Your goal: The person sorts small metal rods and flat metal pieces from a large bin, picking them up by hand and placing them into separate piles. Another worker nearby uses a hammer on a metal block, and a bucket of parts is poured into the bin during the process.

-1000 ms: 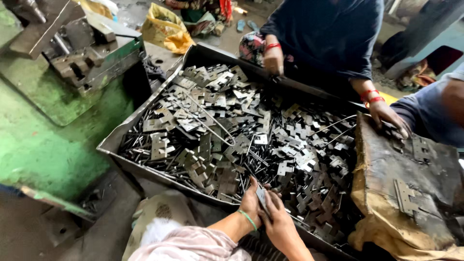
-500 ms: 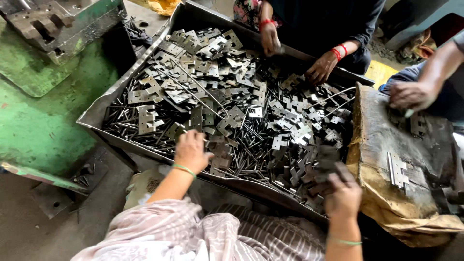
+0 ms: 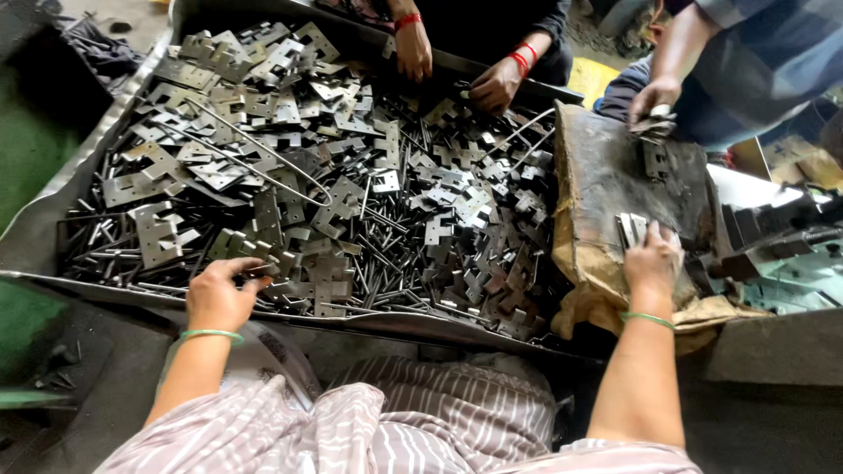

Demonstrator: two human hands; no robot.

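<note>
Left hand [image 3: 218,294], fingers curled, pinches a flat notched steel plate [image 3: 263,263] at the near edge of the metal tray [image 3: 53,219]. Right hand [image 3: 652,259] presses flat, clamped on nothing, on a plate stack [image 3: 630,228] atop the sacking-covered block [image 3: 597,175]. Plates: stiff, thin, probably sharp-edged and oily; best taken by the flat faces, clear of notches.

No labels, signs or screens are to be seen. The only packaging-like thing is a sheet of crumpled brown wrapping paper [image 3: 606,202], which is spread over the block to the right of the metal tray (its edges are torn, darkened and greasy) and hangs down the side in folds. A small stack of metal pieces is carried on it.
</note>
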